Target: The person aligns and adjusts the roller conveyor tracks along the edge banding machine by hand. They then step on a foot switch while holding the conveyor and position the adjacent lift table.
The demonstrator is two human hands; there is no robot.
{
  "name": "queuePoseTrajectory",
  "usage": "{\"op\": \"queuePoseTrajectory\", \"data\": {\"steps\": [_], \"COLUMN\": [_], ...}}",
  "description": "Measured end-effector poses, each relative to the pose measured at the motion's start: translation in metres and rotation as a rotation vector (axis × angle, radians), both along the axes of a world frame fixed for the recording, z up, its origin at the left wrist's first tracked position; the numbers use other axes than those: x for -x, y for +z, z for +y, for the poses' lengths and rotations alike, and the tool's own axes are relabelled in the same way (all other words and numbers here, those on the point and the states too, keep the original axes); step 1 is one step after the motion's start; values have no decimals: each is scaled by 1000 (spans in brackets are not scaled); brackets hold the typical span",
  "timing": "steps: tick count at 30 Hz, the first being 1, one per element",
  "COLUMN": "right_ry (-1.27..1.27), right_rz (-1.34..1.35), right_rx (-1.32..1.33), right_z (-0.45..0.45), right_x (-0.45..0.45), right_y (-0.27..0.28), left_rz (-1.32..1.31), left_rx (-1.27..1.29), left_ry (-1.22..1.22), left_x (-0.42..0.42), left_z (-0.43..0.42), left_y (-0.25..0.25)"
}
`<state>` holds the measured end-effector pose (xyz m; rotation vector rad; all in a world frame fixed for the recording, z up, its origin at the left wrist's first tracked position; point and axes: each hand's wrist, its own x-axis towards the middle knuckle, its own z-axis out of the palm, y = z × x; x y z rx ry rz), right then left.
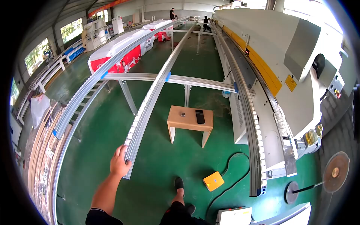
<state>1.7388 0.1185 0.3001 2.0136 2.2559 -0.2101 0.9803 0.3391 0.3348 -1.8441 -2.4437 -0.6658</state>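
Observation:
My left hand (pixel 120 163) is wrapped round the near end of the middle aluminium roller rail (pixel 148 103), its fingers over the row of white rollers and its thumb on the near side. The rail runs away from me and crosses a horizontal aluminium beam (pixel 202 82). My right hand does not show. To the right of the held rail, a small wooden stool (pixel 189 123) stands on the green floor, with a black phone (pixel 200 116) and a small round metal object (pixel 182 114) on top.
Another roller rail (pixel 255 150) runs along a large white machine (pixel 258 33) at right. A yellow pedal box (pixel 213 181) with a black cable lies on the floor. Long packed boards (pixel 45 150) are at left. Two people (pixel 172 14) are far off.

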Motion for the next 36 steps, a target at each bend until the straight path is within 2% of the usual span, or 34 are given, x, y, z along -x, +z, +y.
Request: {"op": "queuePoseTrajectory", "data": {"steps": [10, 14, 15, 17, 18, 19, 20, 23, 36], "right_ry": [-169, -178, -146, -115, -84, -100, -120, -163, -198], "right_rz": [277, 300, 185, 173, 177, 190, 168, 161, 225], "right_rx": [25, -11, 44, 20, -88, 21, -70, 16, 15], "right_z": [10, 21, 20, 29, 24, 20, 18, 24, 24], "right_x": [27, 30, 16, 19, 7, 33, 32, 46, 46], "right_y": [20, 11, -8, -3, -24, 31, 20, 43, 46], "left_rz": [0, -41, -48, -50, -35, -24, -39, -57, 12], "left_rx": [-8, 31, 44, 34, 25, -8, 4, 25, 0], "left_ry": [-2, 50, 32, 41, 38, 22, 25, 5, -22], "left_x": [-1, -2, -2, 1, 2, 2, -1, 0, 6], "left_z": [1, 1, 2, 1, 3, 2, 2, 4, 6], "left_y": [0, 1, 1, -1, -4, -4, 0, -1, -5]}}
